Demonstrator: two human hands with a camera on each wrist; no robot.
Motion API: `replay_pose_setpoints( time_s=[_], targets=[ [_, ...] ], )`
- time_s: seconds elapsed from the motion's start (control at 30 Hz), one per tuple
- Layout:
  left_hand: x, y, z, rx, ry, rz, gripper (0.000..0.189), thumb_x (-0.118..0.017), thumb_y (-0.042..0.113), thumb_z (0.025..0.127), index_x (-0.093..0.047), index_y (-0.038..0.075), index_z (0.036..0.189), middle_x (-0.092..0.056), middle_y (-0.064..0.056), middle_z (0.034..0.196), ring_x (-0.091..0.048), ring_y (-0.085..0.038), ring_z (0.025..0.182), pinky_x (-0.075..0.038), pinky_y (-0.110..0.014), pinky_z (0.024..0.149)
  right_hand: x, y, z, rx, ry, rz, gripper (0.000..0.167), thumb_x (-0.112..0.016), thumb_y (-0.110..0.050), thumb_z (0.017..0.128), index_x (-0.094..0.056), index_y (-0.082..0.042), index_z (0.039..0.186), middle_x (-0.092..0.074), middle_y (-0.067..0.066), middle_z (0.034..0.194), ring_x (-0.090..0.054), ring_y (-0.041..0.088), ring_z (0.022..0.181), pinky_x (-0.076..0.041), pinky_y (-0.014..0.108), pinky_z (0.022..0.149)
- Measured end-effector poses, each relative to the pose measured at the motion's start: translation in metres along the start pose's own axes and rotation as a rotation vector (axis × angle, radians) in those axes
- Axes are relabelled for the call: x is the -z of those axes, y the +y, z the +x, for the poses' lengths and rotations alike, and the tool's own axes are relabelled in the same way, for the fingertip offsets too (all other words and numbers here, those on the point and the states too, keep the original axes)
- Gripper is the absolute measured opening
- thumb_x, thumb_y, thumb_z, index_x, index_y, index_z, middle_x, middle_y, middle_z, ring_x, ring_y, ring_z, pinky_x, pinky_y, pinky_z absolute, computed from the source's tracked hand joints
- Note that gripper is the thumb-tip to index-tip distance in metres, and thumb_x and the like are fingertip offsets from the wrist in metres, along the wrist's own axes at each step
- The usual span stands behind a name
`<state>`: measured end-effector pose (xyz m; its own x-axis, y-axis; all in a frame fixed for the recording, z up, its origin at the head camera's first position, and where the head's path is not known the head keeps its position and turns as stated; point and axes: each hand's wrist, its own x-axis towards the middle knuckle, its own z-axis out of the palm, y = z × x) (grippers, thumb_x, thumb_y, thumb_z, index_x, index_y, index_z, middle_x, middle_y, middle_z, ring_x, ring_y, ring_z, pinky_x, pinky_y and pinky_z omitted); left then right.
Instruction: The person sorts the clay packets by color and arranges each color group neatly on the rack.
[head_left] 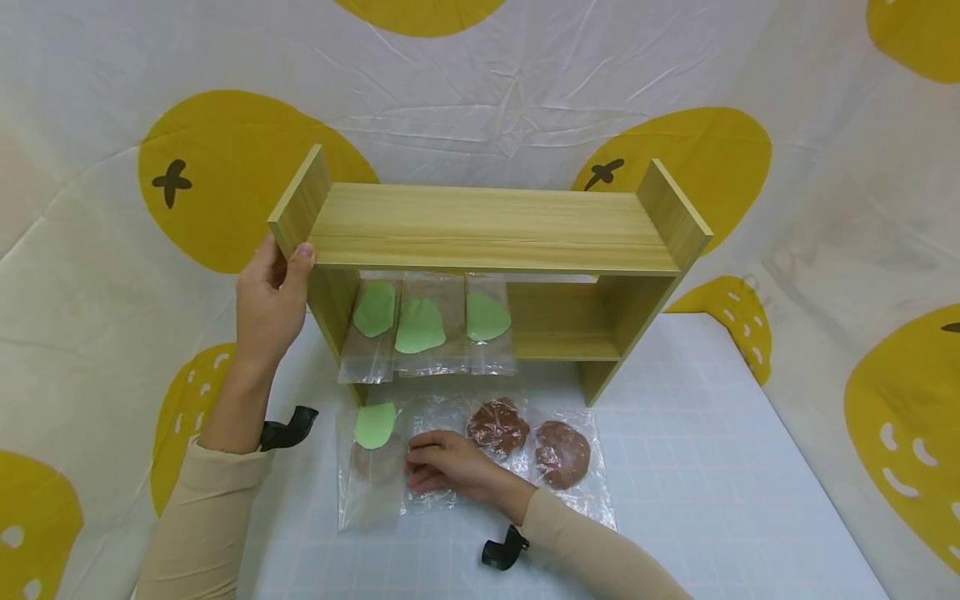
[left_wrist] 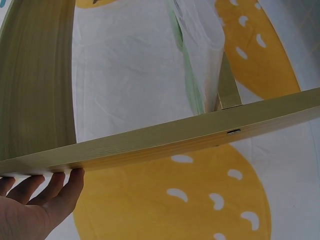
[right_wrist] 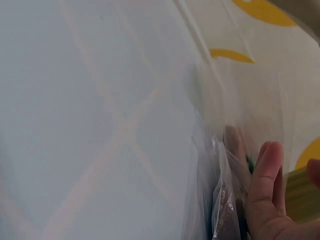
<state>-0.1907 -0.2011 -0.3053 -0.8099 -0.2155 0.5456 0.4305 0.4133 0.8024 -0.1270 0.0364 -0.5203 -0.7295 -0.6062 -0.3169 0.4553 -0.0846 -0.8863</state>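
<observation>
My left hand point(head_left: 273, 304) grips the left side panel of a light wooden shelf point(head_left: 495, 225), its thumb on the near side. The left wrist view shows its fingertips against the panel's edge. Beneath the shelf, my right hand point(head_left: 450, 464) pinches the right edge of a clear plastic bag point(head_left: 375, 496) holding a flat pale green piece point(head_left: 375, 425). In the right wrist view this bag stands up beside the fingers point(right_wrist: 267, 172). Several bags with green pieces point(head_left: 420, 325) lie side by side on the middle board, their lower ends hanging over its front edge.
Two brown lumps point(head_left: 562, 454) in clear bags lie on the white table point(head_left: 690, 483) right of my right hand. The shelf's right panel point(head_left: 667, 208) stands opposite. A white cloth with yellow shapes point(head_left: 487, 108) hangs behind. Black straps point(head_left: 288, 427) sit at the wrists.
</observation>
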Motion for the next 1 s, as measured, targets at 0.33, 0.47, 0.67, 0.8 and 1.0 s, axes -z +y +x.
replay_pose_setpoints(
  time_s=[0.33,0.47,0.67,0.8,1.0],
  targets=[
    [0.0,0.0,0.0,0.003,-0.001,0.003,0.041,-0.056,0.03,0.103,-0.057,0.017,0.141,-0.064,-0.01,0.127,-0.061,-0.016,0.105,-0.052,-0.031,0.092,-0.012,0.002,0.008,0.028,0.001,0.002,0.032,-0.061,-0.004,0.097,-0.054,0.015,0.122,-0.068,0.018,0.094,-0.069,0.024,0.078,-0.058,0.041,0.077],
    [0.0,-0.001,0.0,-0.001,-0.001,0.005,0.041,-0.056,0.03,0.103,-0.057,0.018,0.142,-0.064,-0.009,0.128,-0.061,-0.017,0.105,-0.052,-0.033,0.092,-0.016,0.002,0.01,0.022,0.005,-0.011,0.032,-0.064,-0.004,0.095,-0.054,0.012,0.121,-0.068,0.023,0.099,-0.07,0.026,0.077,-0.058,0.045,0.076],
    [0.0,-0.001,0.0,-0.003,-0.002,0.006,0.041,-0.056,0.03,0.103,-0.057,0.018,0.142,-0.064,-0.009,0.128,-0.061,-0.016,0.105,-0.052,-0.033,0.092,-0.024,0.004,0.013,0.03,0.114,-0.048,0.042,-0.069,0.002,0.088,-0.05,0.005,0.125,-0.07,0.014,0.091,-0.063,0.017,0.061,-0.059,0.036,0.064],
    [0.0,-0.001,0.0,-0.003,0.0,0.008,0.04,-0.056,0.03,0.103,-0.058,0.017,0.141,-0.064,-0.009,0.127,-0.061,-0.016,0.104,-0.052,-0.031,0.091,-0.025,0.005,0.013,0.024,0.132,-0.056,0.048,-0.068,0.007,0.086,-0.049,0.006,0.13,-0.071,0.012,0.089,-0.062,0.015,0.058,-0.057,0.031,0.057],
    [0.0,-0.001,0.0,0.0,0.0,0.005,0.04,-0.056,0.03,0.103,-0.058,0.018,0.141,-0.064,-0.009,0.127,-0.06,-0.016,0.104,-0.052,-0.031,0.091,-0.024,0.006,0.013,0.005,0.111,0.015,0.052,-0.062,0.013,0.087,-0.045,0.004,0.135,-0.067,0.016,0.091,-0.058,0.016,0.05,-0.058,0.042,0.054]
  ],
)
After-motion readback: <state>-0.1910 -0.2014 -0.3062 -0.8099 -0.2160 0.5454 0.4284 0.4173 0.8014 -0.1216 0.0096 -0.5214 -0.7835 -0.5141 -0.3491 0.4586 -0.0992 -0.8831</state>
